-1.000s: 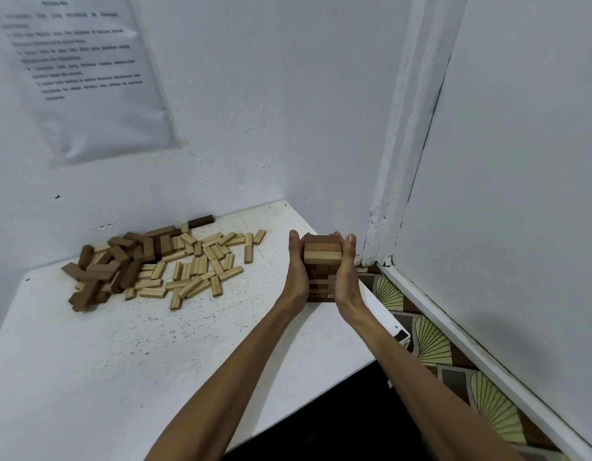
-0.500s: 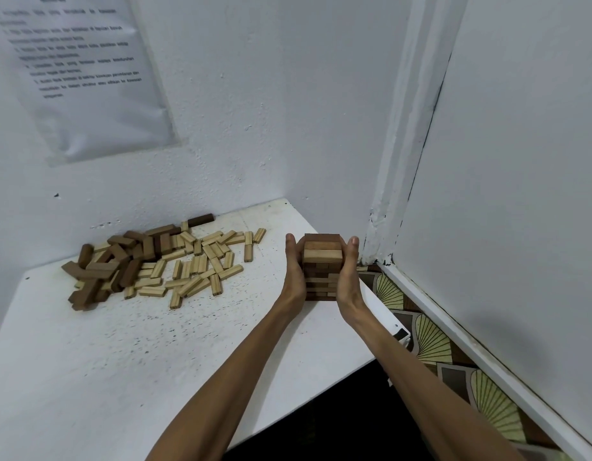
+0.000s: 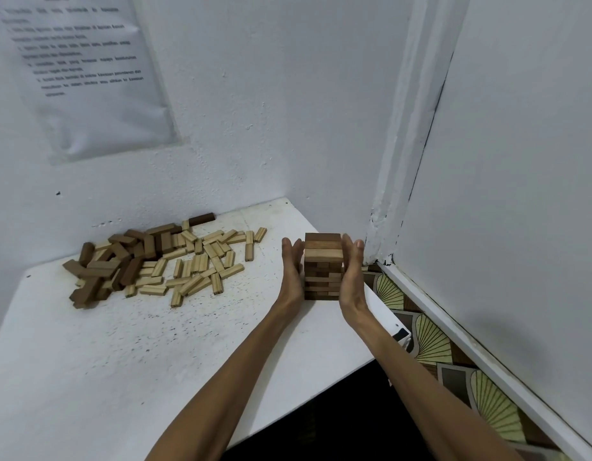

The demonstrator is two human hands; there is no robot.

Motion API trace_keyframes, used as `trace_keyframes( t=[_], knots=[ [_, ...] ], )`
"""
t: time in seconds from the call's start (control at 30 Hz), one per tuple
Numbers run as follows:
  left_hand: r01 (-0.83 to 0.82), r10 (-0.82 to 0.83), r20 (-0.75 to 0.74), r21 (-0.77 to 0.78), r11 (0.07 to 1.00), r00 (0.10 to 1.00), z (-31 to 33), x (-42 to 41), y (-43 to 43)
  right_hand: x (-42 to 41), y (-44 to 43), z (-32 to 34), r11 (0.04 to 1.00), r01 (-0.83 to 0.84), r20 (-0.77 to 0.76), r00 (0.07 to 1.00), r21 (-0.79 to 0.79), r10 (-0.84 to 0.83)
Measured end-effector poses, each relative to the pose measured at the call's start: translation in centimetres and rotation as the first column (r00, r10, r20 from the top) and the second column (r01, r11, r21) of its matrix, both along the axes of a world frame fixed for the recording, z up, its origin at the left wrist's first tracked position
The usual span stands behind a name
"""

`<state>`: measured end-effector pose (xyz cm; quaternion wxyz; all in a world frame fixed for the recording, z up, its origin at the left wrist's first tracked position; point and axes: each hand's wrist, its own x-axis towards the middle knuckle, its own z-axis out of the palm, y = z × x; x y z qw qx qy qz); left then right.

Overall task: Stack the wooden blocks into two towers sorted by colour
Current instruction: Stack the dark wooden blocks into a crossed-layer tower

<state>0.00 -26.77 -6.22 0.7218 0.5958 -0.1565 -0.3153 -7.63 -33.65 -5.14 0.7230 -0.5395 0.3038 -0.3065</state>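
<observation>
— What does the white desk carry?
— Toward its far left corner lies a loose heap of wooden blocks, dark ones to the left and pale ones to the right. Near the far right edge stands one short tower, dark on top, with a pale layer under it and mixed colours below.
— And the hands?
— Both are open, fingers straight, flanking the tower. The right hand lies against its side. The left hand sits just beside it, contact unclear.
— Any change?
— A moment ago both palms pressed it square, thumbs at the top. Now they slacken, and it stands unaided. I'd judge the squaring finished. Most blocks remain unstacked, and there is no second tower.
</observation>
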Motion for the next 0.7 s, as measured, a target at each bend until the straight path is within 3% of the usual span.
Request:
trace_keyframes(
  t=[0.17,0.4,0.53,0.7],
  knots=[
    [-0.094,0.08,0.165,0.074,0.993,0.983,2.1,0.6,2.2,-1.2,-1.3,1.1,0.949,0.107,-0.007,0.993,-0.295,-0.115],
    [-0.077,-0.006,0.428,0.177,0.981,0.904,5.4,4.1,5.4,-2.1,-3.6,5.2,0.75,-0.025,-0.119,0.99,-0.662,-0.073],
    [-0.09,-0.103,0.579,0.294,0.951,0.809,7.7,5.8,7.3,-2.0,-2.8,7.3,0.583,-0.158,-0.244,0.967,-0.797,-0.071],
    [-0.168,-0.171,0.673,0.408,0.898,0.72,8.9,7.0,9.5,-0.3,-0.9,9.4,0.441,-0.39,-0.423,0.906,-0.808,0.026]
  ],
)
